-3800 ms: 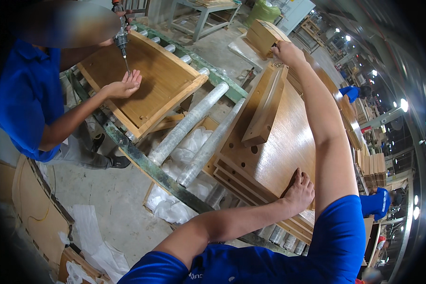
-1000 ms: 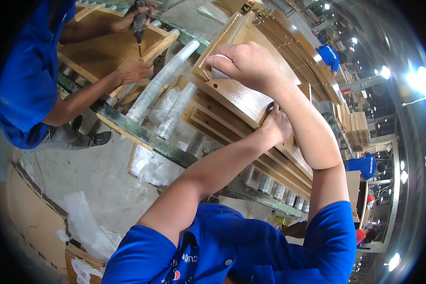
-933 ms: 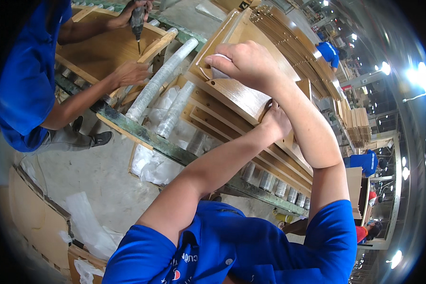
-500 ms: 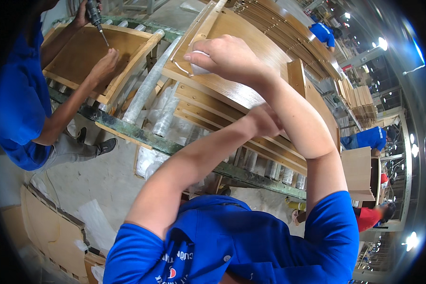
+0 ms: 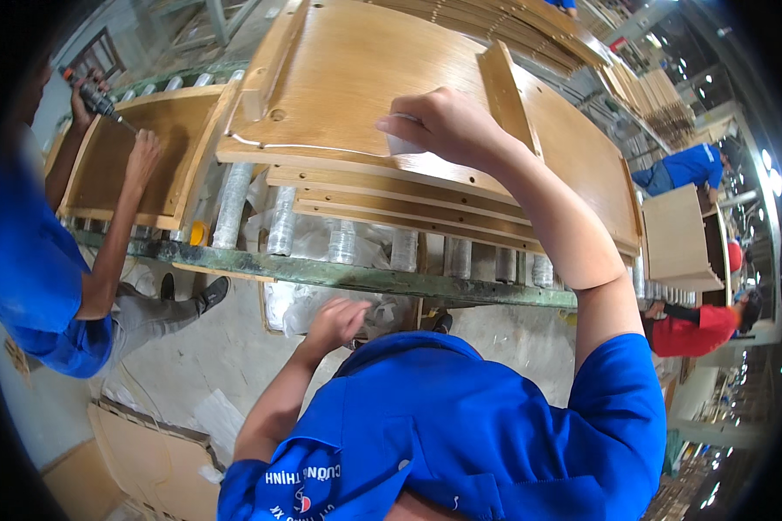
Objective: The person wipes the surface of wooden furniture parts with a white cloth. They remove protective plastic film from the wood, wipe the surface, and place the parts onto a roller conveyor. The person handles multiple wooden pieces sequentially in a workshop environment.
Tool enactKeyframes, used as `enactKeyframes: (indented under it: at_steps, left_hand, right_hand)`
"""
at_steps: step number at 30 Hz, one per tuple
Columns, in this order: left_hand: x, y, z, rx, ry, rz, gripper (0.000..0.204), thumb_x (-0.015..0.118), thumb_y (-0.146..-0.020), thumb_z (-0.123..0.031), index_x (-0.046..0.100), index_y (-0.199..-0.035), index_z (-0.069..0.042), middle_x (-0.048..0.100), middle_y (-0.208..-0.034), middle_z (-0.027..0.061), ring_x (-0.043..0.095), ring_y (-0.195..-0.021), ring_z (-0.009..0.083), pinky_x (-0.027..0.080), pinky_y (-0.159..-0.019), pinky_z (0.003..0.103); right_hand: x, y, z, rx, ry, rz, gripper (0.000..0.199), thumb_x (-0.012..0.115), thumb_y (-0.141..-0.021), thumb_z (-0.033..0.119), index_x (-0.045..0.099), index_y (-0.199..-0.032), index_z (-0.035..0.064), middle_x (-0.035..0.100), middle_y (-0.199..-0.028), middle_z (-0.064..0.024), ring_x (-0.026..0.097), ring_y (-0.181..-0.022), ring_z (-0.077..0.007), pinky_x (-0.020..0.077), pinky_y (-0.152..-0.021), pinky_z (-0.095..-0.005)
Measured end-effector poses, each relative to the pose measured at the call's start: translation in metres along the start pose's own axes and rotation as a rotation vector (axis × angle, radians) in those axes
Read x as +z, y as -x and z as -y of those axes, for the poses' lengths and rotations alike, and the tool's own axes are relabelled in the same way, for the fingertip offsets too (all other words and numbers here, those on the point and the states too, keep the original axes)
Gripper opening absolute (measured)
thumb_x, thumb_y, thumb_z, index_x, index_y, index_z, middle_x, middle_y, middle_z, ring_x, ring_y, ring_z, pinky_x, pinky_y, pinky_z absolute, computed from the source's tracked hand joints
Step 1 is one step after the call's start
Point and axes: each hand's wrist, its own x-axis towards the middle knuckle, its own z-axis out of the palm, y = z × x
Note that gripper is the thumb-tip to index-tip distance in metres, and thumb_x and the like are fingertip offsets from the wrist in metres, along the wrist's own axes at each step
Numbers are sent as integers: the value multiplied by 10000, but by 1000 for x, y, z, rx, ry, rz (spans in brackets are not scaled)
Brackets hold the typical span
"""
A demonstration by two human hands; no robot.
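Note:
My right hand (image 5: pixel 443 126) is closed around a white glue bottle (image 5: pixel 404 146), mostly hidden by the fingers, at the near edge of a wooden panel (image 5: pixel 374 69). A thin bead of white glue (image 5: pixel 313 149) runs along that edge from the left corner to the bottle. My left hand (image 5: pixel 334 326) hangs in front of my body, on the near side of the roller conveyor, touching nothing. Its fingers are loosely curled and slightly apart, with nothing visible in them. Wooden rails stand up from the panel, one at its left end (image 5: pixel 274 61) and one across it (image 5: pixel 506 95).
Under the panel lie several wooden slats (image 5: pixel 391 195) on the conveyor rollers (image 5: pixel 280 221), behind a green metal rail (image 5: pixel 391 276). At left a co-worker in blue (image 5: pixel 43 269) holds a power driver (image 5: pixel 96 97) over a wooden frame (image 5: pixel 139 156). Other people work at right.
My right hand has moved right along the panel edge, and the glue bead behind it is longer. My left hand has come back from the panel toward my body. The view has turned.

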Motion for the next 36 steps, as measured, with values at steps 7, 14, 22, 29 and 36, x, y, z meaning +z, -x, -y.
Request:
enactKeyframes:
  at_steps: [7, 14, 22, 29, 36]
  left_hand:
    - [5, 71, 9, -317, -49, -2, 141, 559, -820, -76, 627, -943, -67, 659, -782, 81, 631, -710, 267, 498, -656, 370]
    - [19, 45, 4, -298, -20, 12, 132, 585, -826, -75, 621, -953, -69, 649, -759, 99, 632, -695, 271, 498, -625, 364]
    - [20, 14, 9, -226, -37, 2, 171, 583, -801, -20, 635, -957, -66, 658, -788, 115, 639, -720, 280, 502, -641, 360]
    - [37, 15, -6, -344, -9, 130, 155, 536, -844, -102, 642, -941, -44, 658, -799, 124, 632, -755, 288, 488, -689, 373]
    - [63, -2, -14, -299, 16, 189, 143, 540, -850, -104, 639, -934, -45, 652, -805, 137, 621, -744, 306, 481, -666, 384]
  right_hand:
    - [-11, 72, -33, 180, 6, -69, 334, 539, -887, 347, 588, -708, 69, 571, -575, -116, 569, -552, -319, 449, -539, -402]
    - [-4, 113, -55, 268, 1, -185, 312, 544, -889, 327, 572, -713, 70, 580, -601, -122, 583, -591, -332, 452, -552, -415]
    - [5, 132, -63, 293, -11, -256, 306, 551, -886, 317, 562, -708, 69, 571, -609, -132, 584, -615, -334, 465, -560, -408]
    - [-5, 181, -88, 423, -64, -351, 271, 563, -883, 309, 584, -744, 77, 562, -608, -121, 565, -581, -314, 447, -541, -387]
    - [-10, 248, -128, 654, -99, -427, 254, 586, -876, 304, 625, -827, 58, 569, -637, -141, 550, -556, -275, 430, -532, -353]
